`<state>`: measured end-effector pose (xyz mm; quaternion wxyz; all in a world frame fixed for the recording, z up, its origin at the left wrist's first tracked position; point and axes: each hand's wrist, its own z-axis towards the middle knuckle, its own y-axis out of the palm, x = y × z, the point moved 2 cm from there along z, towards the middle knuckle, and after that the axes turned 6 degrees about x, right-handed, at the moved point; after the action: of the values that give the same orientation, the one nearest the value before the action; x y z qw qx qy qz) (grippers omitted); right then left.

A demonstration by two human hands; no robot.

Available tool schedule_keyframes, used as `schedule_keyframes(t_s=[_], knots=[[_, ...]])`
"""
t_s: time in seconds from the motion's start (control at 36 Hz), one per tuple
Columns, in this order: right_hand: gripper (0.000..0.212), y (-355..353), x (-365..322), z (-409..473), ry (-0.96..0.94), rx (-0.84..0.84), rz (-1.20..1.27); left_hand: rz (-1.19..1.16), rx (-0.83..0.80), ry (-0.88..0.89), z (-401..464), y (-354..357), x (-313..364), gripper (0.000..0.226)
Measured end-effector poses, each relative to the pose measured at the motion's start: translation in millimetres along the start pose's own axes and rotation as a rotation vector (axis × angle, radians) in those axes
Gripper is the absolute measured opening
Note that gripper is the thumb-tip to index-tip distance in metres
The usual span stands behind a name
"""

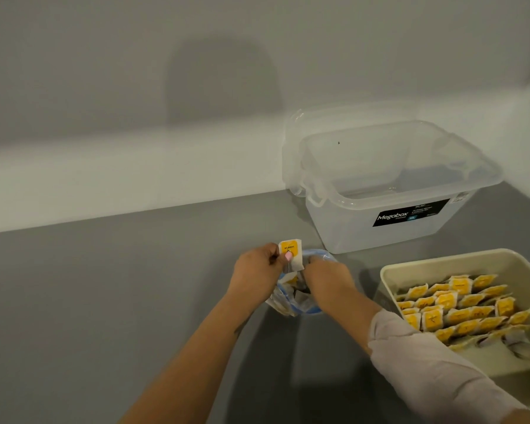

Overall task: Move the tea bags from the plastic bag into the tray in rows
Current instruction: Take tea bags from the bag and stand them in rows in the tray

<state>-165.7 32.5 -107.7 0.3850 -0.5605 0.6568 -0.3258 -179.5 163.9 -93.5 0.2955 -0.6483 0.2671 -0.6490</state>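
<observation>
A clear plastic bag point(291, 301) with a blue rim lies on the grey counter and holds several tea bags. My left hand point(257, 270) pinches one tea bag point(292, 254) with a yellow tag, lifted just above the bag's mouth. My right hand point(328, 276) reaches into the open bag; its fingers are hidden inside. The beige tray point(392, 270) at the right holds several yellow-tagged tea bags point(459, 307) lined up in rows.
A clear Megabox storage box point(389, 209) stands behind the tray, its lid point(291, 154) leaning on the white wall ledge. Bare grey counter point(104, 301) spreads to the left.
</observation>
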Motion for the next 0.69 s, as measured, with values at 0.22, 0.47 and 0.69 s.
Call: schedule_keyframes(t_s=[0.22, 0.47, 0.69], knots=[[0.011, -17, 14, -26, -0.133, 0.291, 0.134, -0.005, 0.045, -0.006, 4, -6, 1, 0.025], [0.010, -38, 43, -29, -0.225, 0.473, 0.714, -0.060, 0.153, 0.013, 7, -8, 12, 0.031], [0.016, -48, 56, -43, -0.241, 0.555, 1.234, -0.250, 0.057, -0.036, -1, 6, 35, 0.023]])
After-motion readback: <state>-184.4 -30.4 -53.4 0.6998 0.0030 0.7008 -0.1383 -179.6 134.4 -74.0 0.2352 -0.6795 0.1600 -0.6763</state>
